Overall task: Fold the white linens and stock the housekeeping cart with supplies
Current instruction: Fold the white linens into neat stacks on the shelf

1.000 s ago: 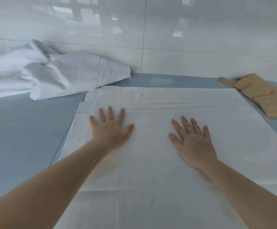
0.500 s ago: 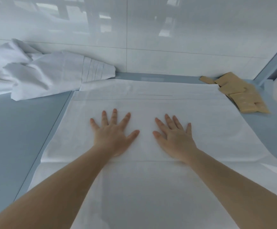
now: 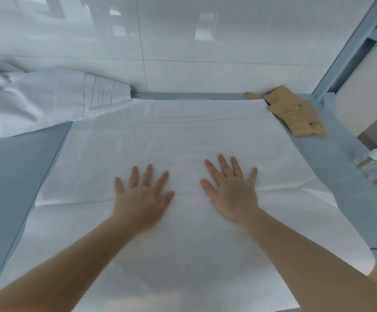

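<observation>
I had both hands flat on the white linen, fingers straight and spread, holding nothing — the left hand and the right hand lay side by side, near each other but apart, palms down. The linen was spread over the blue-grey surface, and a fold edge ran crosswise right under both palms, so the fingers rested on the upper layer and the heels of the hands on the lower one. Beyond my fingertips the sheet reached toward the white tiled wall, with a thin seam line across it near the far edge. Out past the left hand, further from me, a crumpled pile of white linens sat against the wall, one pleated end touching the far left corner of the flat sheet. Beyond the right hand, a folded tan cloth lay just beside the sheet's far right corner. Further to the right of that hand, at the surface's edge, were some clear wrapped items — too blurred for me to tell what they were. A blue-grey frame rose at the upper right.
</observation>
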### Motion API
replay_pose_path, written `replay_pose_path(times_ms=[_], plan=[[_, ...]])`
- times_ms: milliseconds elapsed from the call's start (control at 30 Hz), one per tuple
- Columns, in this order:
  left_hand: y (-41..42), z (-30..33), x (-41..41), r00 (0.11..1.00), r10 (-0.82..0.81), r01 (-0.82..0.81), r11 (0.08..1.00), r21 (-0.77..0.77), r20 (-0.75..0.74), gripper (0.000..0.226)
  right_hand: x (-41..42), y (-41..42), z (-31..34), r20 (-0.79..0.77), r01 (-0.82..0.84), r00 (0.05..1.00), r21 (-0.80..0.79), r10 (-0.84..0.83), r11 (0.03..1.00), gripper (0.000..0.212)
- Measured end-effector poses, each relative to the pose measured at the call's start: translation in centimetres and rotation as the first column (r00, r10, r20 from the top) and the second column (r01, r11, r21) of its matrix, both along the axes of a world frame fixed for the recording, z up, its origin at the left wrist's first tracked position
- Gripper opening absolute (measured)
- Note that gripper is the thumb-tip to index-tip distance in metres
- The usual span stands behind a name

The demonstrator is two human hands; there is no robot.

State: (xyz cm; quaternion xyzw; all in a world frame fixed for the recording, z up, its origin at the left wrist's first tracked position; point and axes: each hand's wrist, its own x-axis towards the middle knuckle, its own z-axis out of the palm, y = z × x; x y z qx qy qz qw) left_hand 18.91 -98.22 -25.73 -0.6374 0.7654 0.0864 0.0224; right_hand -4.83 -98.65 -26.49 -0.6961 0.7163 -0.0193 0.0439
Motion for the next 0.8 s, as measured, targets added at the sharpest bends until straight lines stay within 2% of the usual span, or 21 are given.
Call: replay_pose_path(times_ms=[100, 267, 333, 400, 467, 500, 667, 800], plan=[[3.1, -1.1, -0.1, 1.000, -0.011, 0.013, 0.998, -0.059, 0.024, 0.075, 0.2, -0.8, 0.1, -0.003, -0.013, 1.000, 0.007, 0.013, 1.000, 0.065], [0.7, -1.2, 0.1, 0.998, 0.044, -0.038, 0.992, -0.119, 0.046, 0.075, 0.8, -2.1, 1.0, -0.036, -0.005, 0.999, 0.019, 0.006, 1.000, 0.058], [0.1, -1.3, 0.2, 0.998, 0.044, -0.037, 0.991, -0.127, 0.055, 0.076, 2.3, -1.3, 1.2, -0.041, 0.012, 0.999, -0.028, -0.013, 1.000, 0.055], [-0.4, -1.1, 0.5, 0.997, 0.043, -0.035, 0.992, -0.121, 0.060, 0.077, 4.7, 0.9, 0.7, -0.008, -0.080, 0.997, -0.078, 0.080, 0.994, 0.055], [-0.9, -0.9, 0.8, 0.997, 0.042, -0.036, 0.994, -0.102, 0.058, 0.078, 5.5, 2.7, 0.2, -0.013, -0.178, 0.984, -0.036, 0.177, 0.983, 0.061], [-1.0, -0.8, 0.9, 0.998, 0.040, -0.034, 0.995, -0.095, 0.057, 0.078, 4.5, 2.7, 0.3, -0.012, -0.165, 0.986, -0.004, 0.165, 0.986, 0.063], [-1.2, -0.7, 2.7, 0.997, 0.048, -0.043, 0.996, -0.083, 0.053, 0.075, -7.4, 1.6, 1.0, -0.072, 0.153, 0.986, 0.076, -0.148, 0.985, 0.062], [-0.7, -0.4, 8.1, 0.983, 0.161, -0.156, 0.985, -0.068, 0.084, 0.077, -11.4, 2.4, 1.0, -0.053, 0.301, 0.953, 0.112, -0.297, 0.947, 0.068]])
